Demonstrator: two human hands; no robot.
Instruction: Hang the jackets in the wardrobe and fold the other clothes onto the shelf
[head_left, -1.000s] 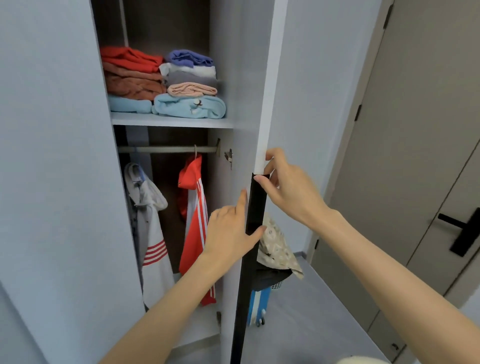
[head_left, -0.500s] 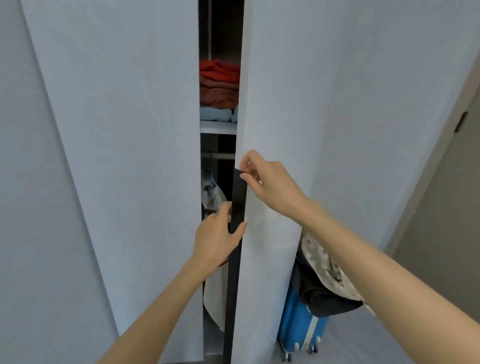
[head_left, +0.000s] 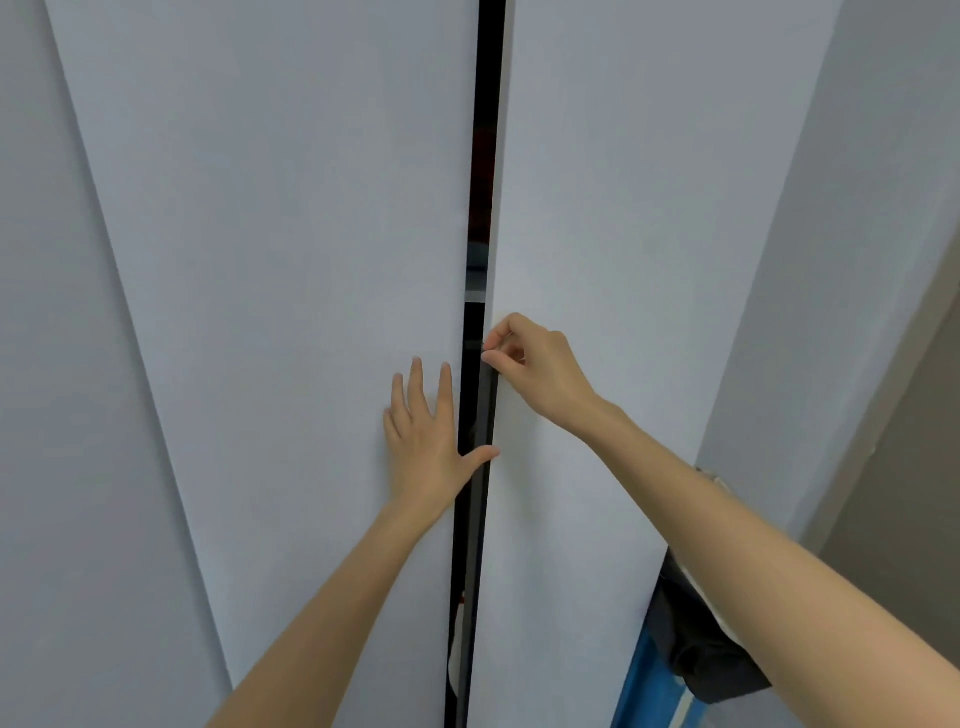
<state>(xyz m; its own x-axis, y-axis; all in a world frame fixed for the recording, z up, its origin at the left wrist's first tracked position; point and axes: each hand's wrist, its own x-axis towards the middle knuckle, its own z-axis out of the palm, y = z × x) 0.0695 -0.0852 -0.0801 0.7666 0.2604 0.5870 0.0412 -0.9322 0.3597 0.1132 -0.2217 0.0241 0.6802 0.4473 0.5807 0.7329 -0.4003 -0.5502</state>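
The wardrobe's two pale grey doors are almost together, with only a narrow dark gap (head_left: 475, 322) between them. My left hand (head_left: 427, 441) lies flat with straight fingers on the left door (head_left: 291, 260), its thumb reaching across the gap. My right hand (head_left: 535, 371) pinches the top of the black handle strip (head_left: 480, 467) on the edge of the right door (head_left: 613, 208). The folded clothes and hanging jackets are hidden behind the doors, apart from a sliver of white cloth (head_left: 453, 660) low in the gap.
A blue suitcase (head_left: 641, 686) with dark clothing (head_left: 696, 639) piled on it stands at the right door's lower corner. A grey room door (head_left: 909, 467) fills the far right. Plain grey wardrobe panel (head_left: 62, 415) runs along the left.
The right door has swung nearly closed, narrowing the opening to a slit and hiding the shelf stack and jackets. My left hand has shifted from the handle strip onto the left door.
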